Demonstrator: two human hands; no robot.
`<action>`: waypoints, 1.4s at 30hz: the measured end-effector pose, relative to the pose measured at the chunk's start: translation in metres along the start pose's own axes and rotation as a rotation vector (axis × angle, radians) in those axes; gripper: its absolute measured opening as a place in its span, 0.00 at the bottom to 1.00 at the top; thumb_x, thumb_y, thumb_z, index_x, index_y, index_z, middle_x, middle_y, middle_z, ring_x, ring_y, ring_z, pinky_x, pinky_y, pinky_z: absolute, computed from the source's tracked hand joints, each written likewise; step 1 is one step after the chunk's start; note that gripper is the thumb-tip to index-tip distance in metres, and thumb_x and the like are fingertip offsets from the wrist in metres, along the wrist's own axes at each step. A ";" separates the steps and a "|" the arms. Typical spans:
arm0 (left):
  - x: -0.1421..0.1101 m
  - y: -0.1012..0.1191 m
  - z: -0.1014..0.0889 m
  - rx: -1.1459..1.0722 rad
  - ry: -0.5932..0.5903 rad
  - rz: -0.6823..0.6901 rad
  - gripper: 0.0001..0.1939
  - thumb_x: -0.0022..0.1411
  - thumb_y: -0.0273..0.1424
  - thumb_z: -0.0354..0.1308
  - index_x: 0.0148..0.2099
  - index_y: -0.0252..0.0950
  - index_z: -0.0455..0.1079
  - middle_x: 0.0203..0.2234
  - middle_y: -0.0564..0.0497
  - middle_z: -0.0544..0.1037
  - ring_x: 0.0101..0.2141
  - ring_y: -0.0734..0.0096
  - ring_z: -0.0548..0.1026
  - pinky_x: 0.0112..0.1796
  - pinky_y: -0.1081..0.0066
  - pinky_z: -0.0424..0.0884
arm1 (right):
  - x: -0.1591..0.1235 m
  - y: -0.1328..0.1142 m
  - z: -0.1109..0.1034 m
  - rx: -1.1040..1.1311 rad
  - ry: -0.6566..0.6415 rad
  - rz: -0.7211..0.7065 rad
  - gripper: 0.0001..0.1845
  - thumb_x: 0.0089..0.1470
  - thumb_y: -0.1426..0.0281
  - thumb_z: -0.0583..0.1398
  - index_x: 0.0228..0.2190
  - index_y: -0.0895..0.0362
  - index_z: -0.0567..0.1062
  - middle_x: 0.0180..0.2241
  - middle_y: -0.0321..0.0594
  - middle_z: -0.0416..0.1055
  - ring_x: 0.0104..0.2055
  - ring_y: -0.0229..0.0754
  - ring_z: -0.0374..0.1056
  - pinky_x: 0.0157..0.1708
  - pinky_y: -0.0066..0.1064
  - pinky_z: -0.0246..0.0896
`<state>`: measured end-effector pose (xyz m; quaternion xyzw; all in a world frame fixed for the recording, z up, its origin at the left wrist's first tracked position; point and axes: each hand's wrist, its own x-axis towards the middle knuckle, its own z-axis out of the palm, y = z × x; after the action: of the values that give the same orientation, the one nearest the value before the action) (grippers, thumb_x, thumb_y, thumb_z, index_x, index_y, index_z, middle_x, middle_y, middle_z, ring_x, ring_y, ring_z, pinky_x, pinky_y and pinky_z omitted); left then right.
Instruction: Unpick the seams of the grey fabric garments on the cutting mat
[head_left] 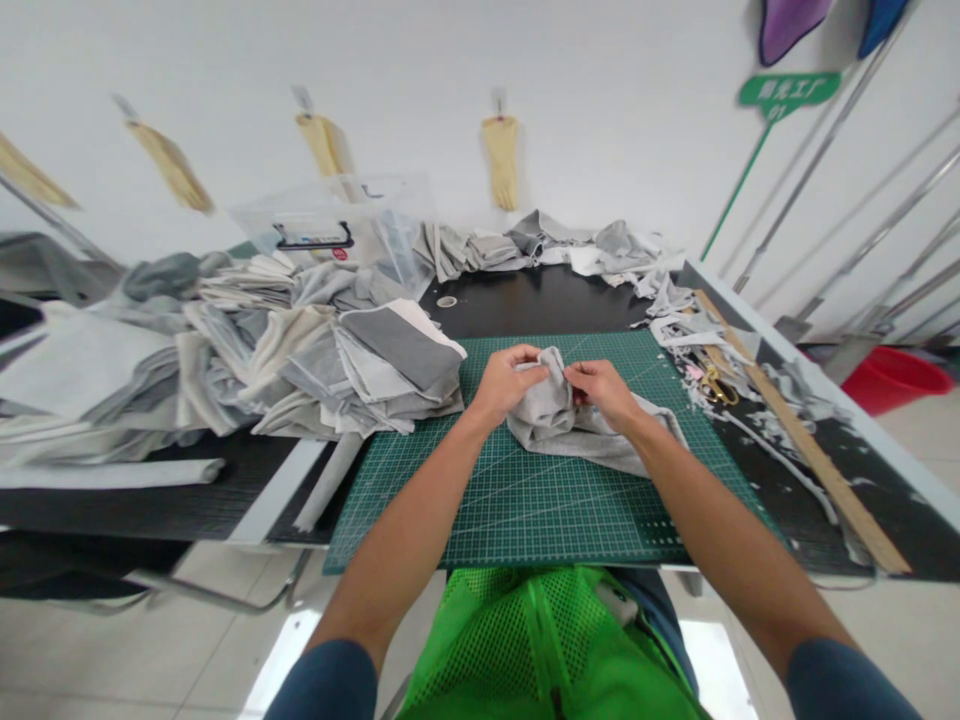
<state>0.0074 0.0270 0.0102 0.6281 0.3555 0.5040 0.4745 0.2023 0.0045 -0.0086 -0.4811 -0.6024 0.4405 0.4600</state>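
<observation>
A light grey piece of fabric (551,410) lies bunched on the green cutting mat (510,505), its near end lifted between my two hands. My left hand (514,380) grips the gathered cloth from the left, thumb on top. On the other side, my right hand (604,390) pinches an edge of the same cloth, with finger and thumb close together. A small dark bit shows by the right fingertips, too small to make out. The rest of the fabric trails to the right beneath my right wrist.
Piled grey and white cloths (375,350) cover the left side, before a clear plastic box (405,240). To the right lie gold-handled scissors (718,388), fabric scraps (675,325) and a long wooden ruler (810,450). A tape roll (447,301) sits behind the mat; a red bucket (896,380) stands right.
</observation>
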 end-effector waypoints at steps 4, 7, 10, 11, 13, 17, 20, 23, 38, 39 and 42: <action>-0.003 0.006 0.001 -0.007 0.001 -0.049 0.12 0.49 0.37 0.70 0.34 0.35 0.75 0.26 0.53 0.77 0.27 0.72 0.71 0.30 0.72 0.66 | -0.002 -0.006 0.001 -0.088 0.113 -0.155 0.21 0.59 0.51 0.62 0.28 0.55 0.76 0.22 0.34 0.66 0.25 0.37 0.58 0.25 0.31 0.49; -0.005 0.010 0.002 0.062 -0.018 -0.029 0.13 0.50 0.38 0.70 0.33 0.35 0.74 0.25 0.54 0.76 0.26 0.73 0.70 0.29 0.73 0.64 | -0.005 -0.014 0.003 -0.045 0.139 -0.248 0.21 0.59 0.51 0.63 0.41 0.55 0.79 0.30 0.37 0.73 0.28 0.38 0.60 0.28 0.31 0.53; -0.005 0.010 0.004 0.140 -0.039 0.009 0.13 0.51 0.39 0.70 0.32 0.35 0.74 0.25 0.54 0.76 0.27 0.73 0.70 0.29 0.73 0.63 | -0.008 -0.019 0.006 -0.021 0.103 -0.302 0.21 0.56 0.52 0.67 0.43 0.55 0.78 0.33 0.37 0.74 0.32 0.39 0.63 0.32 0.31 0.57; -0.005 0.009 0.004 0.157 -0.047 0.024 0.14 0.51 0.39 0.70 0.32 0.34 0.74 0.25 0.54 0.76 0.27 0.73 0.70 0.29 0.73 0.63 | -0.008 -0.020 0.007 -0.016 0.083 -0.303 0.21 0.54 0.53 0.68 0.42 0.55 0.77 0.32 0.36 0.73 0.32 0.39 0.64 0.32 0.31 0.57; -0.005 0.007 0.005 0.174 -0.061 0.047 0.14 0.51 0.39 0.70 0.32 0.34 0.75 0.26 0.53 0.77 0.28 0.72 0.71 0.30 0.73 0.64 | -0.009 -0.021 0.008 -0.014 0.056 -0.279 0.21 0.50 0.53 0.71 0.38 0.54 0.77 0.30 0.34 0.70 0.31 0.38 0.62 0.32 0.31 0.56; -0.005 0.007 0.004 0.156 -0.091 0.055 0.13 0.50 0.38 0.70 0.32 0.34 0.75 0.27 0.52 0.78 0.30 0.72 0.72 0.32 0.72 0.66 | -0.009 -0.020 0.009 0.001 0.065 -0.211 0.23 0.47 0.51 0.73 0.30 0.55 0.75 0.27 0.32 0.67 0.29 0.36 0.58 0.29 0.30 0.53; -0.005 0.009 0.003 0.121 -0.095 0.054 0.12 0.51 0.37 0.69 0.32 0.35 0.74 0.27 0.52 0.78 0.29 0.72 0.72 0.33 0.72 0.67 | -0.008 -0.020 0.008 0.070 0.084 -0.174 0.23 0.49 0.48 0.71 0.30 0.55 0.76 0.26 0.33 0.67 0.28 0.36 0.57 0.28 0.30 0.53; -0.005 0.010 0.002 0.082 -0.085 0.045 0.12 0.50 0.37 0.69 0.30 0.35 0.72 0.25 0.53 0.76 0.28 0.72 0.71 0.32 0.72 0.67 | -0.007 -0.018 0.008 0.106 0.105 -0.162 0.24 0.50 0.47 0.69 0.30 0.56 0.78 0.25 0.33 0.67 0.27 0.35 0.56 0.27 0.30 0.52; -0.005 0.005 0.007 -0.120 0.048 0.074 0.19 0.50 0.38 0.70 0.27 0.37 0.61 0.30 0.52 0.78 0.31 0.73 0.74 0.35 0.70 0.69 | -0.012 -0.019 0.013 0.160 0.036 -0.158 0.26 0.55 0.45 0.66 0.26 0.55 0.75 0.20 0.33 0.65 0.23 0.35 0.55 0.25 0.30 0.48; -0.005 0.005 0.007 -0.125 0.045 0.077 0.20 0.50 0.38 0.70 0.28 0.37 0.60 0.30 0.52 0.78 0.32 0.73 0.74 0.35 0.70 0.69 | -0.012 -0.019 0.013 0.159 0.038 -0.159 0.26 0.55 0.45 0.66 0.26 0.55 0.75 0.20 0.33 0.64 0.23 0.35 0.55 0.25 0.30 0.48; -0.005 0.006 0.006 -0.110 0.044 0.096 0.20 0.50 0.36 0.69 0.30 0.38 0.58 0.31 0.53 0.78 0.32 0.73 0.75 0.36 0.71 0.70 | -0.011 -0.018 0.014 0.111 0.064 -0.178 0.25 0.57 0.46 0.65 0.26 0.55 0.75 0.20 0.33 0.64 0.23 0.36 0.55 0.24 0.30 0.48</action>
<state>0.0119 0.0194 0.0139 0.6061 0.3069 0.5587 0.4756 0.1864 -0.0106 0.0050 -0.4134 -0.6023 0.4152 0.5422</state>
